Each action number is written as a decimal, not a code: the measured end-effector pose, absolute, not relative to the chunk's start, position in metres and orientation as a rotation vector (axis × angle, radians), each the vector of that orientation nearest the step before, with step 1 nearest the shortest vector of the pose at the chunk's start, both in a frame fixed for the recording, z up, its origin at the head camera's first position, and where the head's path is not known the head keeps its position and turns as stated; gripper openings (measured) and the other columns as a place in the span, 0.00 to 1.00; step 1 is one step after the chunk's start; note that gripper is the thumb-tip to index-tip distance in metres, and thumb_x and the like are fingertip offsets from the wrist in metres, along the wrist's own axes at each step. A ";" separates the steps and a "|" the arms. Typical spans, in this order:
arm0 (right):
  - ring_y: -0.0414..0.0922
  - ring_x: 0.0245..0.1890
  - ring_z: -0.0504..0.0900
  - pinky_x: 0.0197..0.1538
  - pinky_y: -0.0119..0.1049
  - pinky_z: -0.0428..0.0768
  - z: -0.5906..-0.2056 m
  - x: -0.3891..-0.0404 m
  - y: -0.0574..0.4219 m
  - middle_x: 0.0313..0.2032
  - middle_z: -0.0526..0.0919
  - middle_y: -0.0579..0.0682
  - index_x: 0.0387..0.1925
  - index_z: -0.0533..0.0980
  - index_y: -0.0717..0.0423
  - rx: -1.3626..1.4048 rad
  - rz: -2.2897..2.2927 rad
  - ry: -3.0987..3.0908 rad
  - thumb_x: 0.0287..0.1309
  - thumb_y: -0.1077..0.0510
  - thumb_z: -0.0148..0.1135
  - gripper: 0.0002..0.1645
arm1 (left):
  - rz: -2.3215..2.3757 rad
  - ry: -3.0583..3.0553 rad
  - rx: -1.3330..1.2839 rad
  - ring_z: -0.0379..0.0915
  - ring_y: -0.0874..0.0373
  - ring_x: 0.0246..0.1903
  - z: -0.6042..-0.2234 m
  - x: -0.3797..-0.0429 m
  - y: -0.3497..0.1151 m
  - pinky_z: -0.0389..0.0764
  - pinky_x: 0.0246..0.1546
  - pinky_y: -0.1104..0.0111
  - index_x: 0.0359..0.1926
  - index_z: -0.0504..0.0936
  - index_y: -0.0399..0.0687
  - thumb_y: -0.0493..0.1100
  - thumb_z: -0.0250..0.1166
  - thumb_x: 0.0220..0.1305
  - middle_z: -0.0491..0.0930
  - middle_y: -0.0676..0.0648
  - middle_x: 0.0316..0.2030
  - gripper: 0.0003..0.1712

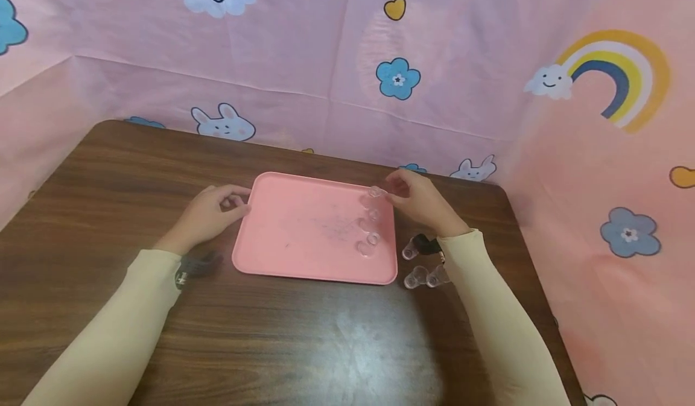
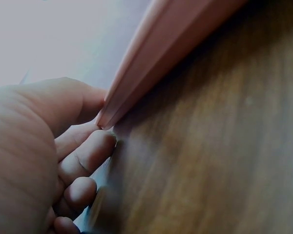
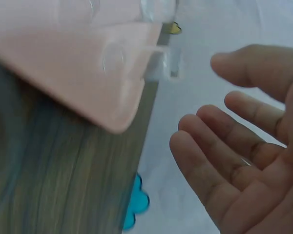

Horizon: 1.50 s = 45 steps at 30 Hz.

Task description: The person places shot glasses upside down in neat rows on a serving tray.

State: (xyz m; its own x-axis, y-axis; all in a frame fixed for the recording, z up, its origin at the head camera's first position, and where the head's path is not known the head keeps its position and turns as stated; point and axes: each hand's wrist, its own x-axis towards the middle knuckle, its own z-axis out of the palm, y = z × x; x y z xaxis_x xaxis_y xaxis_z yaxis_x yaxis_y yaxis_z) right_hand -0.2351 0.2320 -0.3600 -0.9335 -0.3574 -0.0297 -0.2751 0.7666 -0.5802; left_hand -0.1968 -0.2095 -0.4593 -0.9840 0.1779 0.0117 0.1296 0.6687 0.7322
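Note:
A pink rectangular tray (image 1: 304, 237) lies on the brown wooden table. My left hand (image 1: 212, 216) grips its left rim, thumb and index fingertip at the edge; the left wrist view shows the other fingers curled below. Three small clear cup-like pieces (image 1: 365, 248) stand in a column along the tray's right side. Beside the far one, at the far right corner, my right hand (image 1: 415, 198) hovers with thumb and fingers apart. In the right wrist view nothing lies between its fingers, and a clear piece (image 3: 173, 61) shows just beyond the thumb.
More clear cup-like pieces (image 1: 415, 277) rest on the table right of the tray, partly hidden by the right wrist's black strap (image 1: 428, 244). A patterned pink cloth (image 1: 304, 62) hangs behind the table's far edge and along its right side.

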 end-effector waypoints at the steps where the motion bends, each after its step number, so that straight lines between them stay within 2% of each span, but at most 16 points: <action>1: 0.51 0.57 0.81 0.61 0.50 0.79 -0.357 -0.230 0.237 0.55 0.82 0.55 0.60 0.76 0.57 -0.509 -0.918 2.819 0.67 0.54 0.69 0.23 | 1.226 2.816 0.261 0.71 0.49 0.51 -0.460 -0.197 -0.211 0.71 0.53 0.47 0.66 0.79 0.50 0.57 0.64 0.73 0.81 0.46 0.45 0.27; 7: 0.54 0.59 0.80 0.63 0.54 0.76 -0.349 -0.199 0.269 0.57 0.81 0.59 0.60 0.76 0.56 -0.525 -1.018 2.756 0.65 0.53 0.71 0.25 | 1.207 2.839 0.279 0.71 0.49 0.50 -0.459 -0.195 -0.218 0.71 0.51 0.49 0.66 0.79 0.48 0.57 0.63 0.73 0.82 0.46 0.45 0.28; 17: 0.53 0.61 0.79 0.63 0.56 0.75 -0.361 -0.162 0.291 0.60 0.81 0.56 0.62 0.76 0.57 -0.459 -0.974 2.662 0.63 0.50 0.74 0.30 | 1.196 2.844 0.238 0.69 0.50 0.48 -0.459 -0.195 -0.224 0.69 0.49 0.52 0.66 0.78 0.47 0.56 0.63 0.74 0.81 0.45 0.45 0.27; 22: 0.52 0.60 0.81 0.62 0.55 0.77 -0.370 -0.157 0.292 0.58 0.83 0.52 0.61 0.76 0.56 -0.384 -0.999 2.625 0.63 0.53 0.73 0.28 | 1.198 2.840 0.238 0.68 0.51 0.47 -0.461 -0.197 -0.222 0.68 0.48 0.53 0.66 0.78 0.48 0.57 0.63 0.74 0.81 0.46 0.44 0.28; 27: 0.49 0.54 0.84 0.58 0.52 0.80 -0.374 -0.155 0.291 0.53 0.85 0.50 0.57 0.78 0.53 -0.380 -0.991 2.633 0.63 0.55 0.74 0.23 | 1.209 2.842 0.258 0.69 0.50 0.48 -0.462 -0.198 -0.218 0.69 0.48 0.53 0.66 0.79 0.49 0.57 0.63 0.73 0.82 0.46 0.44 0.27; 31: 0.48 0.51 0.84 0.56 0.50 0.81 -0.375 -0.153 0.291 0.51 0.85 0.50 0.58 0.79 0.52 -0.354 -0.971 2.630 0.62 0.55 0.74 0.23 | 1.212 2.842 0.266 0.70 0.51 0.48 -0.460 -0.198 -0.214 0.69 0.49 0.53 0.66 0.79 0.50 0.56 0.63 0.73 0.82 0.47 0.44 0.26; 37: 0.49 0.51 0.82 0.56 0.50 0.81 -0.375 -0.150 0.293 0.49 0.84 0.50 0.59 0.78 0.52 -0.331 -0.942 2.630 0.63 0.55 0.74 0.24 | 1.219 2.845 0.308 0.70 0.51 0.47 -0.458 -0.196 -0.210 0.70 0.48 0.53 0.66 0.79 0.48 0.56 0.63 0.73 0.83 0.47 0.43 0.27; 45: 0.46 0.48 0.83 0.54 0.47 0.82 -0.376 -0.148 0.297 0.46 0.85 0.48 0.55 0.80 0.51 -0.386 -0.876 2.659 0.64 0.54 0.72 0.19 | 1.230 2.833 0.285 0.70 0.51 0.48 -0.459 -0.196 -0.209 0.70 0.49 0.53 0.65 0.79 0.49 0.55 0.64 0.73 0.82 0.47 0.43 0.26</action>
